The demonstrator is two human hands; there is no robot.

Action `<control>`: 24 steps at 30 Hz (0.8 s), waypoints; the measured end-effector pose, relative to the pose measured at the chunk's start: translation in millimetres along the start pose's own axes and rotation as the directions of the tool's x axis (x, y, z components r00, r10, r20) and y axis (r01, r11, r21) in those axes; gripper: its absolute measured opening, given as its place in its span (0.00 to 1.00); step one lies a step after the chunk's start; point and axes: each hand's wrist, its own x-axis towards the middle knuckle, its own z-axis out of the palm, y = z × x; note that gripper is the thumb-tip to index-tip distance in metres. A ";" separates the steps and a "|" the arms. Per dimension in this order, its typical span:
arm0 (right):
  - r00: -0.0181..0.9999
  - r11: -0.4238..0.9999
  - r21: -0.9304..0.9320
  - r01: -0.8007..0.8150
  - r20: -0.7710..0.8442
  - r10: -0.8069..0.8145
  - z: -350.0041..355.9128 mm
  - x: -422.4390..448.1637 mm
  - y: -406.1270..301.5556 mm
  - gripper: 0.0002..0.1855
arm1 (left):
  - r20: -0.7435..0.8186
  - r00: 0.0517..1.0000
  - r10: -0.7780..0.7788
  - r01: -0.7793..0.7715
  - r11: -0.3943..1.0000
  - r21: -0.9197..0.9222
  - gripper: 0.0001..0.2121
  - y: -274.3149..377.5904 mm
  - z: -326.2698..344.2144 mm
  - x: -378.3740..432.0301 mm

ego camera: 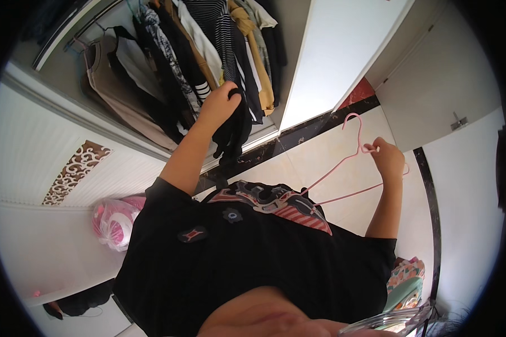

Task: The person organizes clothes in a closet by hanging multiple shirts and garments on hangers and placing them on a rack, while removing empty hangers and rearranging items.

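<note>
A black garment (pixel 234 126) hangs down in folds from my left hand (pixel 219 105), its fingers closed around the cloth in front of the wardrobe. In my right hand (pixel 388 160), off to the right, is a pink clothes hanger (pixel 330 170). I grip the hanger on one arm close to its neck, and its hook points upward in the view. No clothing is on this hanger; its far end overlaps the front of my black T-shirt (pixel 253 252). Just beyond my left hand, a striped black and white top (pixel 225 46) hangs among other clothes.
Several garments hang in the open wardrobe (pixel 293 63) on a metal rail (pixel 86 29). A pink item in a clear plastic bag (pixel 116 225) lies at left, near a white panel (pixel 29 139). A grey door (pixel 438 92) stands at right. Floral cloth (pixel 406 274) is at lower right.
</note>
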 end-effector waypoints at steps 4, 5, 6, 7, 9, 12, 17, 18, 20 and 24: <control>0.989 1.000 0.014 -0.014 0.146 0.012 8.4 -11.1 18.4 0.17 | -0.022 0.999 0.034 -0.033 0.999 0.013 0.13 -10.8 4.2 13.5; 0.984 0.998 0.007 -0.060 0.170 0.058 8.5 -12.6 20.8 0.17 | -0.024 0.998 0.052 -0.052 0.999 0.017 0.13 -16.0 6.4 15.0; 0.976 0.994 0.001 -0.106 0.190 0.104 8.5 -11.8 22.9 0.16 | -0.029 0.997 0.073 -0.072 0.997 0.023 0.13 -17.7 7.7 17.4; 0.966 0.989 -0.006 -0.150 0.211 0.148 8.2 -11.8 24.5 0.16 | -0.034 0.995 0.093 -0.092 0.995 0.028 0.13 -18.4 9.3 19.7; 0.977 0.961 0.260 -0.096 0.212 0.041 3.6 -18.7 20.9 0.16 | -0.009 0.997 0.077 -0.077 0.997 0.011 0.13 -17.9 12.3 17.9; 0.985 0.805 0.592 0.039 0.115 -0.132 -0.1 -33.4 -2.5 0.13 | 0.010 0.996 0.086 -0.086 0.996 -0.014 0.13 -18.3 16.8 13.9; 0.990 0.634 0.771 0.057 0.037 -0.134 -0.5 -50.4 -23.8 0.12 | 0.056 0.992 0.109 -0.105 0.993 -0.059 0.13 -14.4 28.2 12.8; 0.992 0.605 0.794 0.057 0.024 -0.125 0.4 -53.5 -26.3 0.12 | 0.052 0.988 0.149 -0.144 0.986 -0.082 0.13 -14.9 30.5 14.5; 0.992 0.549 0.835 0.029 0.042 -0.116 1.7 -60.4 -29.4 0.13 | 0.056 0.987 0.151 -0.147 0.986 -0.077 0.13 -14.3 32.8 14.3; 0.990 0.407 0.913 -0.041 0.093 -0.109 19.8 -77.5 -29.6 0.14 | 0.065 0.982 0.175 -0.169 0.982 -0.084 0.12 -8.2 36.4 12.0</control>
